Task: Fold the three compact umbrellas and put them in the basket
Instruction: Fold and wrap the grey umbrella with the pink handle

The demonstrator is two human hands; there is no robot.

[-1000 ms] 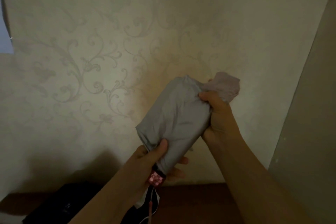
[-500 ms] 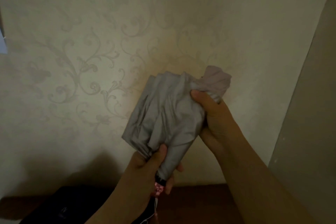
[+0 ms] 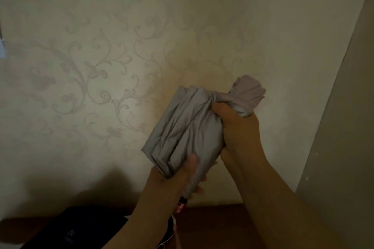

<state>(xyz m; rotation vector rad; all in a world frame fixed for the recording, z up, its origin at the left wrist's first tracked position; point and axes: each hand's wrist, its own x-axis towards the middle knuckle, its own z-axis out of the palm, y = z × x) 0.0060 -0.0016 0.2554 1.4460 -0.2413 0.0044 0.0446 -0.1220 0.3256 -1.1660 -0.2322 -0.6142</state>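
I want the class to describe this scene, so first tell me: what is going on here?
A person is folding a grey compact umbrella, held up in front of a patterned wall. The right hand grips the bunched fabric near the top end, and the left hand grips the lower end near the handle. The canopy is gathered into loose pleats but not yet wrapped tight. No basket is in view; something dark lies at the bottom left, too dim to identify.
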